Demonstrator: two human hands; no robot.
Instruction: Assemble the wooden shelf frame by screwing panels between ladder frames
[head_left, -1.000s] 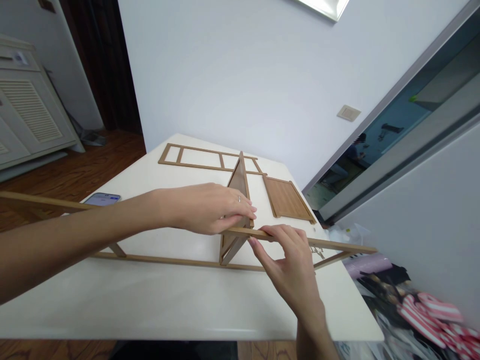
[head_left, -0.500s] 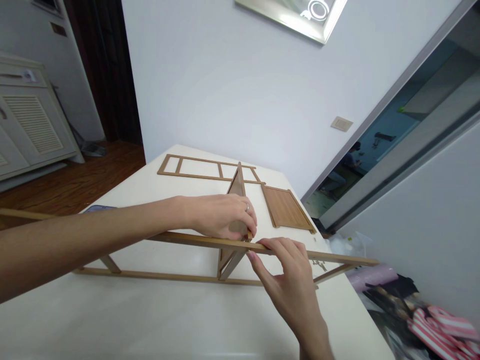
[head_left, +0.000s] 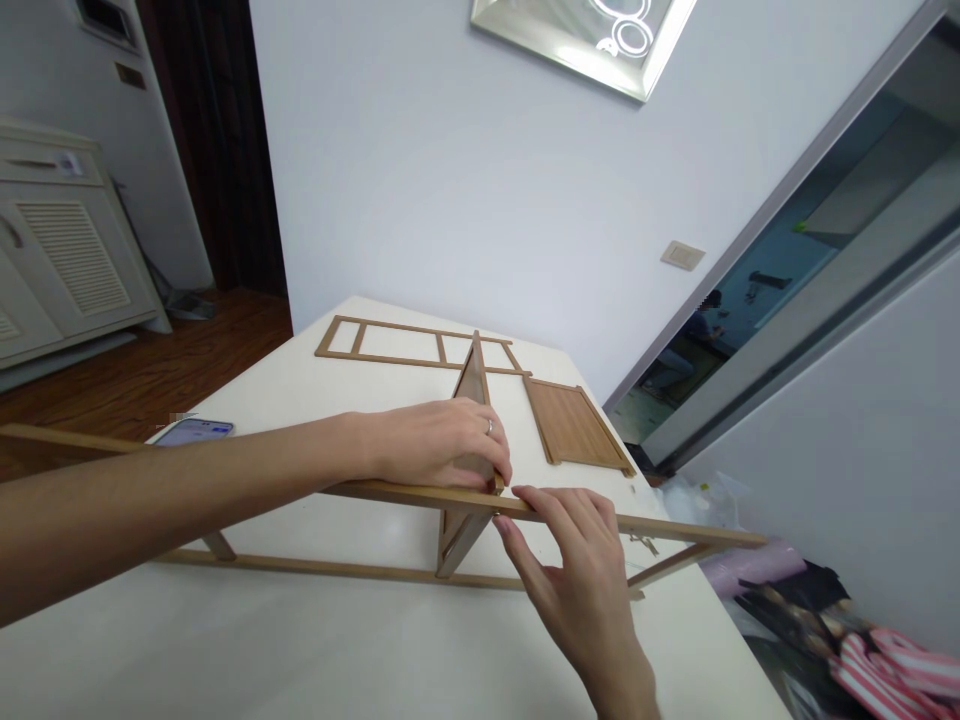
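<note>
One wooden panel [head_left: 472, 382] stands upright on the bench [head_left: 300, 640], its near corner gripped by the left hand [head_left: 439, 440] and apparently meeting the frame rail [head_left: 420, 495] that the right hand [head_left: 585, 570] pinches just beside it, so the joint looks braced.

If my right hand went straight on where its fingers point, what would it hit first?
Most likely your left hand, whose fingers are on the upright panel, but depth there is unclear.
</note>
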